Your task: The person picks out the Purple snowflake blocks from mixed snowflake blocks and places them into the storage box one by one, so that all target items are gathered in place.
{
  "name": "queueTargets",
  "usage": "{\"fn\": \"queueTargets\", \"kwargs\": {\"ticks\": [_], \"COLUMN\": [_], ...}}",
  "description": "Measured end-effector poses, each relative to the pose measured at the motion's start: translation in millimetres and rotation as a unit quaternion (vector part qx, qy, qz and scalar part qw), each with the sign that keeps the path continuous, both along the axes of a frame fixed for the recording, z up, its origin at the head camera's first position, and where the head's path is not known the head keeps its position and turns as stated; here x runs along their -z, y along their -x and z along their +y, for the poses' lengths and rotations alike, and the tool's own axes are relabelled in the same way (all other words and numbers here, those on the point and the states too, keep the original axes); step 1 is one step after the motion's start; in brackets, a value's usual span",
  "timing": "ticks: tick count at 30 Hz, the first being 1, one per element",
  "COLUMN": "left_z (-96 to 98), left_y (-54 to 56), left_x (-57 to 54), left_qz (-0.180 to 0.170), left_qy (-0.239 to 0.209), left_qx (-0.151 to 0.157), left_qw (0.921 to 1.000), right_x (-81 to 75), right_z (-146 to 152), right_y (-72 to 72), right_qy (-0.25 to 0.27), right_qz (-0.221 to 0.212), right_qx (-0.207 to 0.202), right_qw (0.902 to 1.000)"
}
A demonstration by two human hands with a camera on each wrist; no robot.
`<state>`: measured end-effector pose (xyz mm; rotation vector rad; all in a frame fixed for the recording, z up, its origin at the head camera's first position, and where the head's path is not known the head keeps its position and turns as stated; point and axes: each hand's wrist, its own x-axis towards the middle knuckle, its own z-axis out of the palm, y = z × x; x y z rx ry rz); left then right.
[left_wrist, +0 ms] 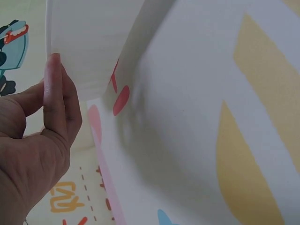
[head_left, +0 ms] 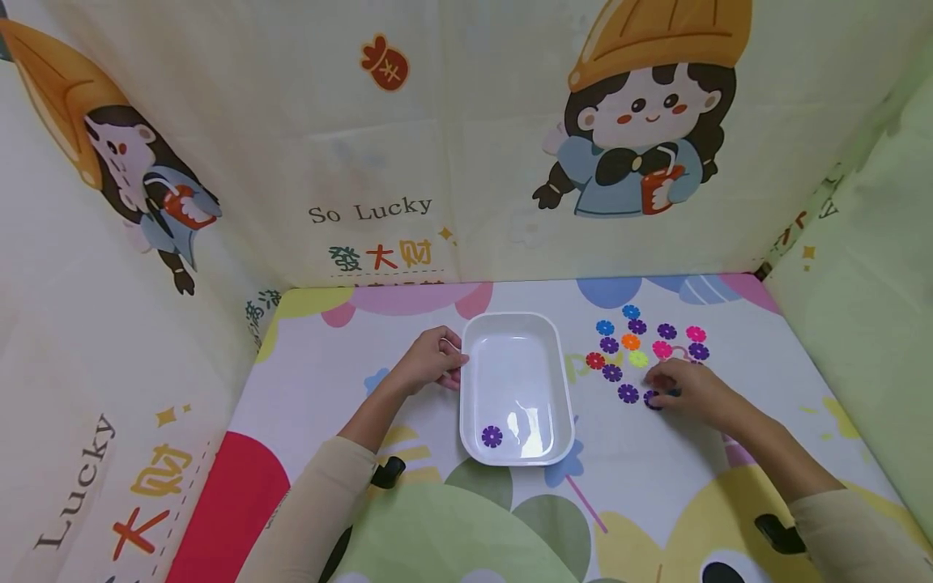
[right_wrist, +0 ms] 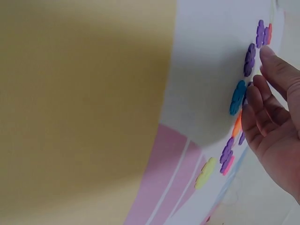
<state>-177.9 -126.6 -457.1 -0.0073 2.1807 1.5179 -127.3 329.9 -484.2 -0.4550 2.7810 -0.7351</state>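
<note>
In the head view a white rectangular tray [head_left: 472, 455] stands mid-table with one purple snowflake disc [head_left: 492, 436] inside, near its front left corner. My left hand [head_left: 433, 358] pinches the tray's left rim; the left wrist view shows its fingers against the outer wall [left_wrist: 93, 51]. To the right lie several flower-shaped plastic discs, among them an orange disc [head_left: 630, 342], a yellow-green disc [head_left: 638, 359] and a red disc [head_left: 595, 361]. Over the front of this group my right hand [head_left: 685, 389] reaches down, thumb and fingers apart beside a purple disc [right_wrist: 250, 60]. Nothing shows in its grasp.
A patterned cloth [head_left: 408, 526] covers the table. Printed fabric walls stand at the back [head_left: 496, 162], the left [head_left: 109, 340] and the right [head_left: 867, 267]. In the right wrist view a blue disc [right_wrist: 237, 97] and a yellow disc [right_wrist: 205, 172] lie near the right hand.
</note>
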Motion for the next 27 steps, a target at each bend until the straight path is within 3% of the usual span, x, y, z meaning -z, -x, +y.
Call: {"fn": "queueTargets", "kwargs": {"ticks": [17,27], "left_z": [-2.3,-1.2], "left_y": [-3.3,-2.3], "left_x": [1.2,2.6], "left_qz": [0.003,0.009], "left_qy": [0.004,0.002], "left_qx": [0.002,0.004], "left_qw": [1.0000,0.9999], "right_x": [4.8,-1.6], "right_z": [-2.6,-4.4], "right_y": [0.3,-4.5], "right_qy": [-0.003,0.003], "right_qz": [-0.025,-0.037], "right_qx": [0.001,0.010], "right_qw": [0.9997,0.9993]}}
